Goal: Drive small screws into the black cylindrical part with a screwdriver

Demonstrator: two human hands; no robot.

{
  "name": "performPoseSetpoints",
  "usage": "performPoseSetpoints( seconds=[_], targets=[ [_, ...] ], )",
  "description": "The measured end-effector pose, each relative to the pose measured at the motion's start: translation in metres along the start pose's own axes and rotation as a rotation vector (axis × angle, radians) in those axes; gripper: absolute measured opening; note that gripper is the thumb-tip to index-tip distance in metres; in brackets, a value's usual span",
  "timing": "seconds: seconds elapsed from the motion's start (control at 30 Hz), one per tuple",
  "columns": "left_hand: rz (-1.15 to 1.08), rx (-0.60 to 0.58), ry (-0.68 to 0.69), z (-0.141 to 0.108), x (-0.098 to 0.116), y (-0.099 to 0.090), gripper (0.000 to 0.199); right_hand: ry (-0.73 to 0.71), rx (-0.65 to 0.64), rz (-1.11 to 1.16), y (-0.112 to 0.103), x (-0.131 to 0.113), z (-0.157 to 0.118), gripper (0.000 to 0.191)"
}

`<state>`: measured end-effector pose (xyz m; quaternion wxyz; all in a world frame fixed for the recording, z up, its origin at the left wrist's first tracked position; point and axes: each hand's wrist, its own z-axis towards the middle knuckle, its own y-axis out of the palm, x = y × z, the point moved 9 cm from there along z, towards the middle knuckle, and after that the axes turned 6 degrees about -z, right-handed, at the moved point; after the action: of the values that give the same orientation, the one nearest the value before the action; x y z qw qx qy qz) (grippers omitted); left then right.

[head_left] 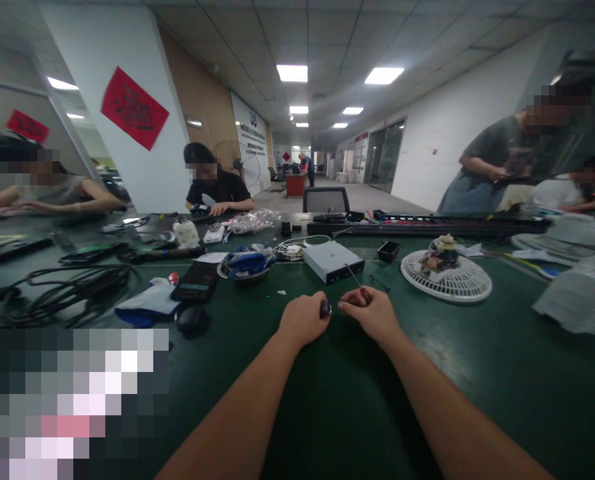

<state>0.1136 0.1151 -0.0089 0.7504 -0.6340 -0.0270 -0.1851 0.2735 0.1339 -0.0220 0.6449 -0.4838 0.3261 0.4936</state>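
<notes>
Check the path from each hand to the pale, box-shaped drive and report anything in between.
Nothing visible stands between the left hand and the drive; only green table shows there. From the right hand, only the screwdriver it holds lies that way, its shaft overlapping the drive's front in view.

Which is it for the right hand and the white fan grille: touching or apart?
Apart. The head view shows green tabletop between the right hand and the white fan grille.

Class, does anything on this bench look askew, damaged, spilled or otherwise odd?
The white fan grille on the right lies flat, its motor exposed, as if dismantled. At left, black cable sprawls in a loose tangle. No spill shows.
</notes>
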Motion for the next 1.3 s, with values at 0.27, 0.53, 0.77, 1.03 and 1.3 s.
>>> performPoseSetpoints(
  seconds=[0.27,0.53,0.77,1.03,1.3],
  targets=[
    [0.003,-0.020,0.089,-0.002,0.009,0.001,0.021,0.006,-0.072,0.111,0.005,-0.005,-0.003,0.019],
    [0.044,-0.067,0.148,-0.006,0.018,0.001,0.022,0.021,-0.187,0.038,0.016,-0.006,-0.007,0.019],
    [0.037,-0.085,0.141,-0.006,0.017,0.001,0.023,0.025,-0.158,-0.120,0.014,-0.003,-0.003,0.022],
    [0.024,-0.074,0.144,-0.006,0.016,0.000,0.023,0.060,-0.167,-0.083,0.017,-0.003,-0.004,0.028],
    [0.017,-0.047,0.169,-0.007,0.017,-0.001,0.019,0.064,-0.143,-0.153,0.018,0.000,-0.003,0.026]
  ],
)
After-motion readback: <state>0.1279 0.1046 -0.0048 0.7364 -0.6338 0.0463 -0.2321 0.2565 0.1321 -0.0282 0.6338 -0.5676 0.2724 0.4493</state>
